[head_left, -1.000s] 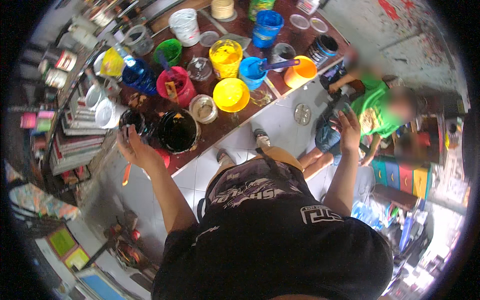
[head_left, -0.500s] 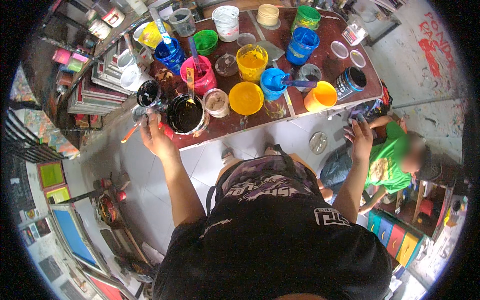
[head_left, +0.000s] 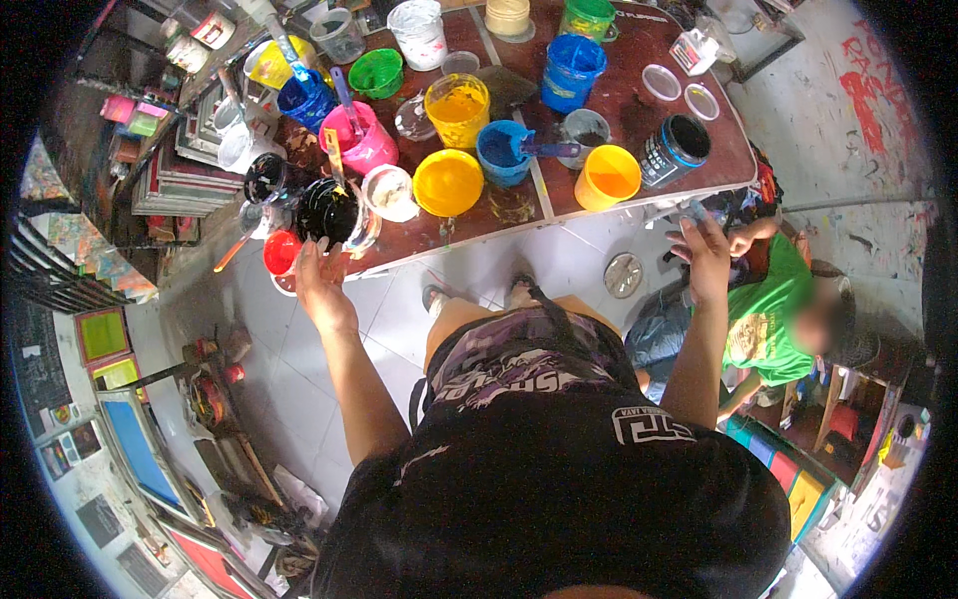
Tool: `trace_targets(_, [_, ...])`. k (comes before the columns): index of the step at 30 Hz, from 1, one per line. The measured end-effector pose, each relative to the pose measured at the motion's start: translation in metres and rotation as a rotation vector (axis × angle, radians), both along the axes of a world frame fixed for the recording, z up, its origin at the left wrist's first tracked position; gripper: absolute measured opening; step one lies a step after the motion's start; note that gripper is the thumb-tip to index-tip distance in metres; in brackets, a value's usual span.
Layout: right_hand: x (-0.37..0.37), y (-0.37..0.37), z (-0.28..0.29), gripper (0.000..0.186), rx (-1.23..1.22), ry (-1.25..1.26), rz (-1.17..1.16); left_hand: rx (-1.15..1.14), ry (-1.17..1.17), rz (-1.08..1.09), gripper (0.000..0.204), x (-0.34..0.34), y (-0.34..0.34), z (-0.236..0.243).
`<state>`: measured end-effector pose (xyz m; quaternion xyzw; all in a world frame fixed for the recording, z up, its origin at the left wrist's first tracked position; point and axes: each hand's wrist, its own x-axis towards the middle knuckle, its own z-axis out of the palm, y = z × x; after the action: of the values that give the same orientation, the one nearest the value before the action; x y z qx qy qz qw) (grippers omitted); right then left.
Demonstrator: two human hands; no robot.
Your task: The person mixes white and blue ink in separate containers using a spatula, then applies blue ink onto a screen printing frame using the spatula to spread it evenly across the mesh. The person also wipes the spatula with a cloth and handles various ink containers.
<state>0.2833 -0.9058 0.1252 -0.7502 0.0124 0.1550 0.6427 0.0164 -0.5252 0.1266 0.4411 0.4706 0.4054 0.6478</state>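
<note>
My left hand [head_left: 325, 290] is at the table's near left corner, its fingers apart and partly stretched. Its fingertips are by a tub of black paint [head_left: 325, 212] and a small red paint cup [head_left: 282, 253]; whether they touch either is unclear. My right hand [head_left: 707, 255] hangs off the table's right front edge with bent fingers. A small pale bluish piece shows at its fingertips, too small to name. Nearest to it on the table are a dark jar [head_left: 659, 168] and a yellow cup of orange paint [head_left: 607, 180].
Paint tubs crowd the dark red table [head_left: 529, 30]: yellow [head_left: 449, 183], blue [head_left: 504, 150], pink [head_left: 361, 150] and several others, some with scrapers standing in them. Stacked frames [head_left: 175, 185] stand at the left. A person in a green shirt [head_left: 768, 319] sits close by at the right.
The view has shifted, so the table sits higher and further left. My left hand has moved right relative to the red cup, uncovering it. My right hand remains beside the table's edge.
</note>
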Motion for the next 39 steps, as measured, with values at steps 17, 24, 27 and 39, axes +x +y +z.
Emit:
trace_targets(17, [0.0,-0.048,-0.028,0.043,-0.085,0.13,-0.006,0.013,0.055,-0.23,0.054,0.042,-0.025,0.0])
trace_targets(24, [0.002,-0.062,-0.035,0.053,-0.061,0.149,-0.028,0.044,0.125,-0.307,0.052,0.064,-0.031,0.015])
trace_targets(27, [0.0,-0.066,-0.027,0.053,-0.086,0.162,-0.042,0.046,0.103,-0.343,0.053,0.07,-0.034,0.014])
trace_targets(39, [0.0,-0.07,-0.023,0.048,-0.053,0.117,-0.033,0.006,0.067,-0.311,0.053,0.074,-0.045,0.013])
